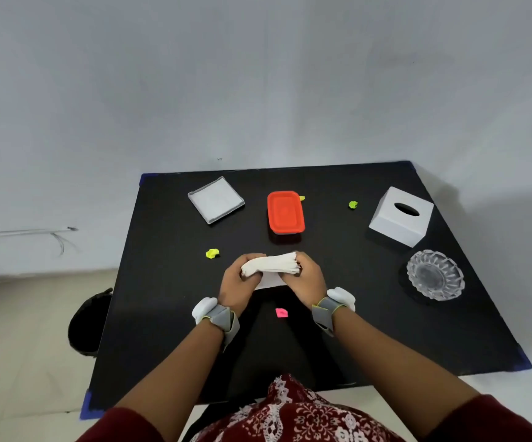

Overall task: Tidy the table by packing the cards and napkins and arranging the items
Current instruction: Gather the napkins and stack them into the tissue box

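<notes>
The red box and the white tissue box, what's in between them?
In the head view, one crumpled green paper scrap lies on the black table between the red box and tissue box.

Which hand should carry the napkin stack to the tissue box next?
Right, probably. The tissue box stands on the right hand's side; the left hand, gripping the napkin stack's other end, would cross over.

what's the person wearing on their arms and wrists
Both forearms are bare. The left hand and right hand are ungloved. Each wrist carries a grey strap with a yellow-green edge and a rounded white device: left wristband, right wristband. Dark red sleeves show near the bottom edge.
</notes>
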`<state>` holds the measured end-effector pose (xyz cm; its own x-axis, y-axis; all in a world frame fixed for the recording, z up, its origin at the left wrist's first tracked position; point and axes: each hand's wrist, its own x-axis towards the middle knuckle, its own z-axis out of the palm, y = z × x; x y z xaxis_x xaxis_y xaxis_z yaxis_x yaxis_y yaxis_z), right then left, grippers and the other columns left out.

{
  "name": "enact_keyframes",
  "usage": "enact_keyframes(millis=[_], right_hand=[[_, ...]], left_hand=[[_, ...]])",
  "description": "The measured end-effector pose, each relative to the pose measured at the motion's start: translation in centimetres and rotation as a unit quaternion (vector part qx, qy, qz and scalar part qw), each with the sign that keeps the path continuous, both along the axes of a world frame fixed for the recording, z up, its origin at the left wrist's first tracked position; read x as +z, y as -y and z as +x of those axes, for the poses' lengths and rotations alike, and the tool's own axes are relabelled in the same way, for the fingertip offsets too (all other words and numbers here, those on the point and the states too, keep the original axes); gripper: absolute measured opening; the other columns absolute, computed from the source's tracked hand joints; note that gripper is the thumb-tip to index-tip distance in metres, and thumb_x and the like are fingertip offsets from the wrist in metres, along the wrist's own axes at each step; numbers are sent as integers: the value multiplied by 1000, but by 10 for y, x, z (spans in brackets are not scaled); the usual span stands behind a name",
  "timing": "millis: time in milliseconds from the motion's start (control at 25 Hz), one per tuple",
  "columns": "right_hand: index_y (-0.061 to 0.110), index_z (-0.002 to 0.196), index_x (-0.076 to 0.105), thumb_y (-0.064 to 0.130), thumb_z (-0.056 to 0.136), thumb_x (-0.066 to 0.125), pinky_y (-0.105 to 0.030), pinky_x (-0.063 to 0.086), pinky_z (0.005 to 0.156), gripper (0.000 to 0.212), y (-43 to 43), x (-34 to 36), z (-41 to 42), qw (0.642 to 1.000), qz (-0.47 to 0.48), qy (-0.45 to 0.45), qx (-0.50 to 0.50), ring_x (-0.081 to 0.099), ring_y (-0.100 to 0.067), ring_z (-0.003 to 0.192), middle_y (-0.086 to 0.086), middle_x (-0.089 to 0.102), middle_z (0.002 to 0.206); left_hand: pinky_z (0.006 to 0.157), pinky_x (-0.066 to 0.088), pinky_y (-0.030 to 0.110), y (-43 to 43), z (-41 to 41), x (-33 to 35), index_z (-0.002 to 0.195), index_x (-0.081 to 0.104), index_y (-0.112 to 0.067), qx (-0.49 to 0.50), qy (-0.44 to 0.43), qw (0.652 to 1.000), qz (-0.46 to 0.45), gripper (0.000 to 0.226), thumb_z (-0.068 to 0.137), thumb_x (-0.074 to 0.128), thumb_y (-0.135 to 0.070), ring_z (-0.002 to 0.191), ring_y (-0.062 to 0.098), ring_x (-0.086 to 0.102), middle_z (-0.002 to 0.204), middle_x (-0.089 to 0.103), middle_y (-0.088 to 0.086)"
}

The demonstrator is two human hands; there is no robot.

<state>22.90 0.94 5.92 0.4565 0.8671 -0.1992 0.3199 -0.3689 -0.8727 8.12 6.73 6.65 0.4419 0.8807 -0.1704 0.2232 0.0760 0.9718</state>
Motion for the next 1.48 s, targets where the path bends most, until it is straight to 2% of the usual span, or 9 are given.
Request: enact_keyframes(millis=[200,320,520,680,1000,1120,1240,1320,1480], right_hand=[[18,114,58,16,66,64,-40,49,93,49,4,-17,6,991,-92,-32,89,62,-25,109,-5,67,115],[17,124,55,6,73,70,-31,45,97,54,0,-14,29,986,-114,-40,118,58,-24,118,-7,64,124],[12,140,39,16,77,66,-39,33,109,69,-11,12,160,952,-109,262,-114,38,-32,134,-14,46,141],[19,149,16,27,82,59,-46,20,116,81,0,6,228,887,-293,352,-52,9,-31,147,-11,19,156],[23,135,34,22,70,67,-40,36,96,74,14,0,149,858,-237,452,57,40,-33,118,-10,50,125],[29,133,32,21,70,67,-40,37,95,73,7,23,109,908,-192,368,56,39,-31,120,-5,56,121],[27,134,27,28,65,82,-43,42,100,88,-11,57,75,991,-112,65,38,42,-20,113,6,47,118],[25,136,25,23,64,86,-45,46,99,95,-19,61,53,983,-102,-148,31,50,-20,111,5,47,117],[17,129,42,18,69,74,-46,56,83,68,-30,15,23,921,-142,-358,-61,68,-28,94,-7,63,115]], left_hand=[[94,47,24,7,4,-17,118,55,-17,2,-39,997,-65,44,81,56,8,104,13,62,111,65,1],[84,48,30,-1,3,-15,98,64,-25,-16,-92,994,-53,26,84,61,-3,93,17,62,96,68,0],[91,50,38,-7,21,6,114,61,-10,25,-106,991,-75,30,84,63,-6,100,24,62,103,66,5],[77,50,25,1,35,28,116,59,-6,40,-38,991,-124,32,85,60,2,91,18,61,101,64,5],[80,48,34,1,19,35,121,55,0,203,26,960,-189,33,88,56,1,95,26,59,109,62,13],[85,46,35,-1,8,34,123,55,3,233,33,955,-181,34,89,55,-1,95,26,58,119,62,20],[87,44,37,-7,-8,32,123,55,4,263,40,948,-177,35,89,53,0,97,26,57,123,61,23],[86,44,37,-10,-18,32,122,55,4,278,41,943,-179,34,88,53,1,98,27,57,120,61,22],[85,46,36,-16,-35,36,118,57,0,308,63,932,-181,30,88,53,-1,98,28,58,107,62,14]])
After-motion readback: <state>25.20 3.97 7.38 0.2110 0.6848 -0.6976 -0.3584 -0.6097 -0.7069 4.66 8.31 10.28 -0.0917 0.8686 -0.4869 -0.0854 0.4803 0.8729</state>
